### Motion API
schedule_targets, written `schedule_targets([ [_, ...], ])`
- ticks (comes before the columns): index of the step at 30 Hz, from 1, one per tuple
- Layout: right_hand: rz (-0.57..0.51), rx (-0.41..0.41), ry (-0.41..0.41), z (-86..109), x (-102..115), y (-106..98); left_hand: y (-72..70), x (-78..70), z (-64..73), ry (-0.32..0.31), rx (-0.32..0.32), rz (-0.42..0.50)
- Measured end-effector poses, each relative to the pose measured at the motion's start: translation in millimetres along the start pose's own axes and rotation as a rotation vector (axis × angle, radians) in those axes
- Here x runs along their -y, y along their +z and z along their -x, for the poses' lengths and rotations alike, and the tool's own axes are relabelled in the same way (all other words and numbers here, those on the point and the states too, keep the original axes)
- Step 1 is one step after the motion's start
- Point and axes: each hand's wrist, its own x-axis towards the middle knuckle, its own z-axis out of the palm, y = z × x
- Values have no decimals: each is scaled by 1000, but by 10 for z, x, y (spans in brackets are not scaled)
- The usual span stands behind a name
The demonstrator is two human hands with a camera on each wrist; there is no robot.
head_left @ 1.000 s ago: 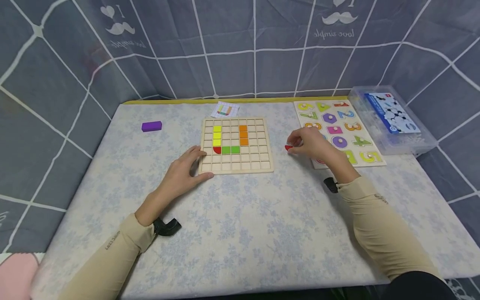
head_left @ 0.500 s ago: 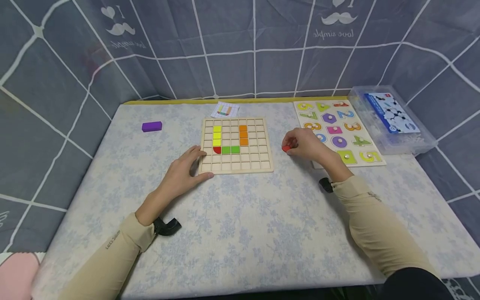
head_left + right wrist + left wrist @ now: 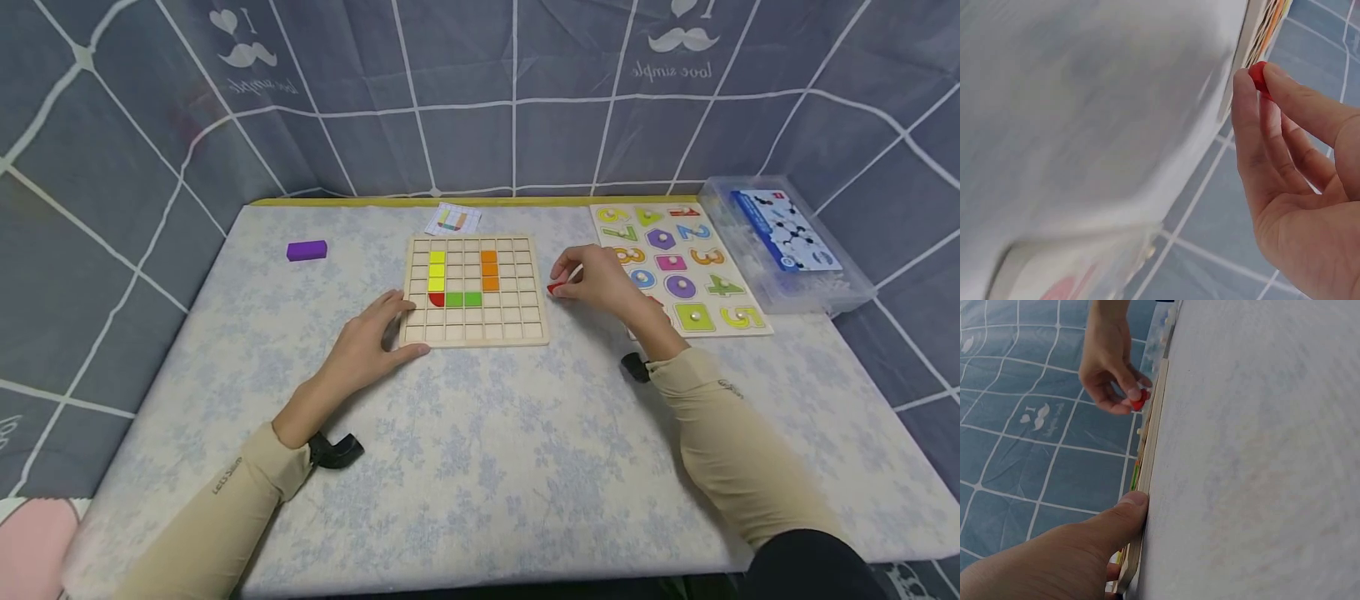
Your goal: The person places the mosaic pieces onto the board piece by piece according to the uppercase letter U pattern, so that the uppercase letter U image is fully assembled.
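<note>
A square wooden grid board [image 3: 513, 327] lies mid-table. In its cells sit yellow squares [image 3: 437, 272], orange squares [image 3: 490, 271], green squares [image 3: 463, 299] and one red piece with a rounded corner [image 3: 437, 299], together outlining a U. My left hand [image 3: 358, 348] holds the board's near left corner, thumb along the front edge and fingers at the left side. Just off the board's right edge, my right hand [image 3: 600, 283] pinches a small red block [image 3: 1258, 76] between thumb and fingertips. Part of that block is hidden by the fingers.
Behind the board lies a pattern card [image 3: 453, 219]. A purple block [image 3: 307, 251] rests at the back left. To the right are a number-and-shape puzzle board [image 3: 693, 287], partly under my right arm, and a clear plastic box [image 3: 810, 287] with a blue-and-white label.
My right hand has moved left with the red block, from beside the puzzle board to near the grid board's right edge. The left hand has stayed at the board's corner.
</note>
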Motion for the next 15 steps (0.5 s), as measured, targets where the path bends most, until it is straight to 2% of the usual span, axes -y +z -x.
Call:
schedule_targets([
  [5,-2,-3,-66,-137,208,154,-3,9,4,3,-3,2],
  [10,-17,46,-146,-245,387,319,4,14,2,11,-5,2],
  [15,-36,91,-192,-310,502,444,-1,11,2,10,-4,9],
])
